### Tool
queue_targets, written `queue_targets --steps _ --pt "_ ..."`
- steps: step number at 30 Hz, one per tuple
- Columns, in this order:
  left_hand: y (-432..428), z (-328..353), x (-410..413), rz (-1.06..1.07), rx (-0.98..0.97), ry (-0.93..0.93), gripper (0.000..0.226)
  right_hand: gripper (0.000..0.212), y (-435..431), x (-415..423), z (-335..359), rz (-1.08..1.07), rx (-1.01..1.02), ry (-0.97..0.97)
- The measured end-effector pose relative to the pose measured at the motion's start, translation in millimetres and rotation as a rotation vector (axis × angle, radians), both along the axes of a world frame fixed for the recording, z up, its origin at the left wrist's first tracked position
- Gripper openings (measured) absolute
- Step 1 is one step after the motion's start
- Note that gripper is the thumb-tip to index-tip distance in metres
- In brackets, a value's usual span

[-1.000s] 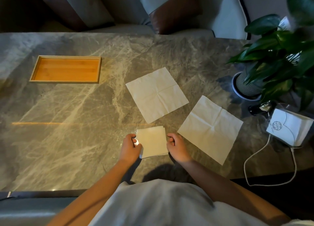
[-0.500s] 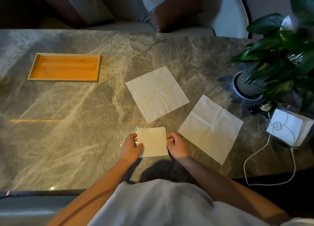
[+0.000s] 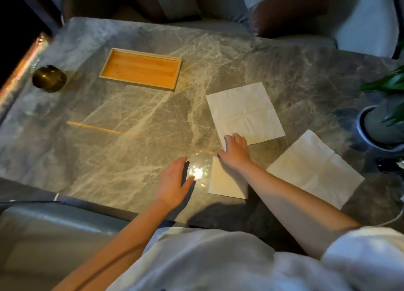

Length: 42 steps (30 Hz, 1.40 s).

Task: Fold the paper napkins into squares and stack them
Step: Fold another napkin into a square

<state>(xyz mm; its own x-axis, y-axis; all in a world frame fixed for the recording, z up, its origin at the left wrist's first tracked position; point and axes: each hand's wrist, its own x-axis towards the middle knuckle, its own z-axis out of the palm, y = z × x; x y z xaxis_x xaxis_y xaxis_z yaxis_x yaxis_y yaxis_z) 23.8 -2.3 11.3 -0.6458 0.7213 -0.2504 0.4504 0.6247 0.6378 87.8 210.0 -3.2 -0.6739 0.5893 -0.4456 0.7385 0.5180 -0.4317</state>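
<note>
One grey marble table (image 3: 131, 137) filling most of the view, pale veins, glare spot near the near edge.

Two unfolded napkins next in size, both flat with cross creases showing. Right unfolded napkin (image 3: 314, 168) lying near the right edge, set cornerwise. Far unfolded napkin (image 3: 244, 113) lying just past the table's middle, apart from the other.

Wooden tray (image 3: 137, 84) at far left, shallow, nothing in it.

Plant pot (image 3: 371, 127) at the right edge, green leaves above, partly cut off by the frame.

Folded napkin (image 3: 225, 181) lying flat close to the near edge, a small square, between the two hands' wrists; right side covered by the right forearm.

Left hand (image 3: 172, 181) released, fingers straight and together, palm down over bare marble just left of the folded napkin, grasping nothing; cannot tell if touching the table.

Right hand (image 3: 236, 152) reaching far, fingers spread and resting on the near-left corner of the far unfolded napkin, thumb out to the left on the marble; no pinch visible.

Brass bowl (image 3: 49, 78) at the far-left edge, left of the tray.
</note>
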Motion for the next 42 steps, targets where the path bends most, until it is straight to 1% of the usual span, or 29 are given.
queue_targets --steps 2,6,9,12,14,16,19,21,23,26,27,29,31,34,36,39,41,42 --pt "-17.1 3.6 -16.2 -0.015 -0.008 0.022 0.059 0.049 -10.5 -14.9 -2.5 0.080 0.033 -0.021" --pt "-50.1 7.0 -63.7 -0.011 -0.035 0.071 0.060 0.036 -46.5 -35.1 -4.1 0.260 0.030 0.056" --pt "-63.1 4.1 -93.5 -0.009 -0.061 0.120 0.060 0.033 -72.9 -39.7 -11.4 0.397 0.066 0.107" --pt "-71.6 -5.8 -110.2 -0.094 -0.152 0.242 0.059 0.034 -93.8 -40.9 -13.5 0.460 0.116 0.161" --pt "-77.3 -15.4 -116.2 -0.154 -0.199 0.275 0.059 0.035 -104.4 -37.4 -13.7 0.495 0.117 0.189" --pt "-80.9 -23.3 -120.6 -0.205 -0.201 0.236 0.058 0.038 -112.7 -28.5 -14.3 0.532 0.113 0.191" --pt "-83.3 -29.1 -129.0 -0.286 -0.128 0.137 0.053 0.043 -121.4 -13.7 -17.6 0.558 0.150 0.178" --pt "-85.0 -32.0 -137.2 -0.315 -0.104 0.109 0.049 0.042 -126.4 -9.2 -18.7 0.542 0.180 0.167" --pt "-86.8 -33.6 -142.9 -0.322 -0.109 0.095 0.048 0.037 -130.4 -10.2 -18.7 0.498 0.185 0.168" --pt "-85.9 -31.5 -147.5 -0.341 -0.149 0.096 0.052 0.018 -134.2 -17.1 -16.9 0.385 0.178 0.218" --pt "-85.1 -29.7 -148.4 -0.344 -0.157 0.086 0.056 0.015 -135.0 -19.6 -15.3 0.337 0.168 0.233" --pt "-83.8 -26.1 -151.5 -0.330 -0.164 0.016 0.062 0.014 -134.5 -23.9 -10.4 0.262 0.159 0.256" --pt "-84.3 -23.1 -155.1 -0.320 -0.189 -0.100 0.068 0.012 -131.4 -26.8 -4.3 0.198 0.152 0.294" --pt "-84.7 -18.5 -159.1 -0.383 -0.247 -0.188 0.082 0.014 -124.6 -31.6 5.5 0.103 0.103 0.371" --pt "-84.1 -12.6 -156.6 -0.398 -0.223 -0.192 0.075 0.013 -118.0 -36.5 11.4 0.059 0.066 0.397" --pt "-88.9 -10.2 -151.2 -0.334 -0.135 -0.084 0.052 0.009 -109.8 -44.4 18.1 0.032 0.008 0.455" --pt "-93.9 -13.7 -150.9 -0.247 -0.067 -0.021 0.023 0.006 -106.6 -50.1 19.9 0.031 -0.032 0.489" --pt "-96.9 -16.2 -152.3 -0.194 -0.056 -0.029 0.007 0.004 -105.4 -53.1 19.5 0.025 -0.050 0.493"
